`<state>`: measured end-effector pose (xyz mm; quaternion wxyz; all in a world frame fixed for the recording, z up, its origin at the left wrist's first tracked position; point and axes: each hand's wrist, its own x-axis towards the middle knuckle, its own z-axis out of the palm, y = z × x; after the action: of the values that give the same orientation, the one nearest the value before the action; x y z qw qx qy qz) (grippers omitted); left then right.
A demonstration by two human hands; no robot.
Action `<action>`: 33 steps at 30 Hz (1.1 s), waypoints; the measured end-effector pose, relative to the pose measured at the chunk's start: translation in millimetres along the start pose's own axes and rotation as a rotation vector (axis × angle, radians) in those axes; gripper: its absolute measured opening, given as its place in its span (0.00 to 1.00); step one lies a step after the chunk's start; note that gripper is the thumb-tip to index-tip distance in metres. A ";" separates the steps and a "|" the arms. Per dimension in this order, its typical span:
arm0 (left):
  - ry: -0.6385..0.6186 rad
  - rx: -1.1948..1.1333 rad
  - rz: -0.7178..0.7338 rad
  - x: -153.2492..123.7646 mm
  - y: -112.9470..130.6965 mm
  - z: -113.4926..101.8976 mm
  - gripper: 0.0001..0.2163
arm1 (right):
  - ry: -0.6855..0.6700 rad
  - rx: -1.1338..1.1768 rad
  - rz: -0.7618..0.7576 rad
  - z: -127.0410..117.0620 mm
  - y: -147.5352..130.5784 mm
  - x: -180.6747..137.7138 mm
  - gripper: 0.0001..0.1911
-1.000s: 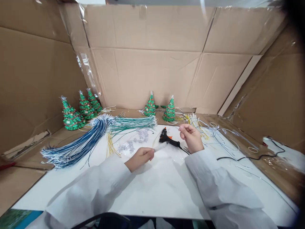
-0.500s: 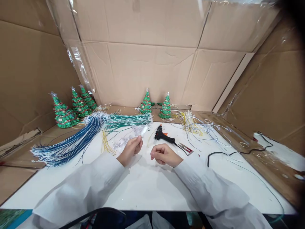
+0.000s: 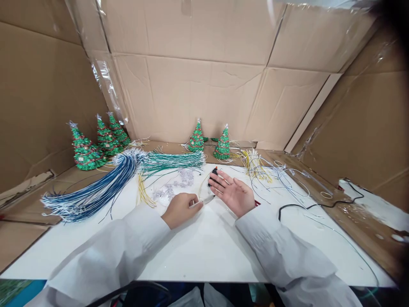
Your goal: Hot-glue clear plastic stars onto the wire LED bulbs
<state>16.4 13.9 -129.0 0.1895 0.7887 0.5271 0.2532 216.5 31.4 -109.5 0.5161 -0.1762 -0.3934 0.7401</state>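
Presently, my left hand [image 3: 180, 209] pinches a thin pale stick [image 3: 204, 199] by its near end. The stick lies low over the white tabletop [image 3: 198, 251], its far end just short of my right hand [image 3: 234, 194].

Risk, as I judge it: held only at one end, the stick could pivot or slip from the pinch. My right palm also hovers directly over the black glue gun [image 3: 213, 172], and a hot nozzle would burn the fingers; whether it is hot cannot be told. The loose pale wires [image 3: 287, 183] and black cable [image 3: 319, 204] beside that wrist could snag a sleeve.

Pose: the left hand is curled with knuckles up, forearm flat on the tabletop. The right hand's grip is released, palm up and fingers spread, angled toward the green wire bundle [image 3: 172, 161]. The clear star pieces [image 3: 174, 185] and blue wire bundle [image 3: 96, 192] lie left of both hands, apart from them.
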 end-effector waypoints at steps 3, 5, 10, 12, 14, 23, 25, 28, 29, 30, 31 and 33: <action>0.126 0.003 0.103 0.1 3.5 -2.9 0.12 | -0.071 0.071 0.044 3.2 2.1 -1.0 0.24; 0.228 -0.036 0.178 0.1 5.9 -6.2 0.11 | -0.111 0.093 0.076 6.6 4.5 -2.0 0.24; 0.383 -0.109 0.258 -0.8 7.5 -10.0 0.14 | -0.220 0.039 0.161 16.8 14.2 -4.8 0.27; 0.398 -0.106 0.268 -0.6 5.5 -8.3 0.13 | -0.251 0.011 0.195 20.4 20.5 -5.7 0.29; 0.406 -0.105 0.278 0.2 2.9 -6.1 0.08 | -0.253 0.000 0.220 22.4 26.7 -6.1 0.30; 0.602 -0.304 0.207 6.4 -2.3 -16.8 0.07 | -0.061 0.046 0.148 12.4 24.1 0.1 0.25; 0.645 -0.332 0.156 9.4 -4.4 -23.3 0.08 | 0.034 0.063 0.105 7.7 20.5 2.6 0.21; 0.753 -0.328 0.106 13.1 -8.2 -33.5 0.10 | 0.221 0.020 0.039 1.5 15.7 5.9 0.14; 0.799 -0.313 0.112 13.2 -8.8 -36.3 0.10 | 0.280 -0.010 0.007 0.1 14.3 6.8 0.11; 0.846 -0.290 0.129 12.3 -8.9 -38.4 0.10 | 0.323 -0.034 -0.024 -0.7 13.1 7.5 0.10; 0.885 -0.259 0.156 10.3 -8.2 -39.5 0.10 | 0.349 -0.056 -0.055 -1.1 12.3 7.9 0.12; 0.854 -0.193 0.246 2.8 -4.3 -37.5 0.13 | 0.356 -0.114 -0.104 -0.8 12.7 8.0 0.20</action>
<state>-8.3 19.3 -100.9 -0.0040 0.6491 0.4344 0.6244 205.9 36.9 -118.5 0.6043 -0.3128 -0.3458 0.6460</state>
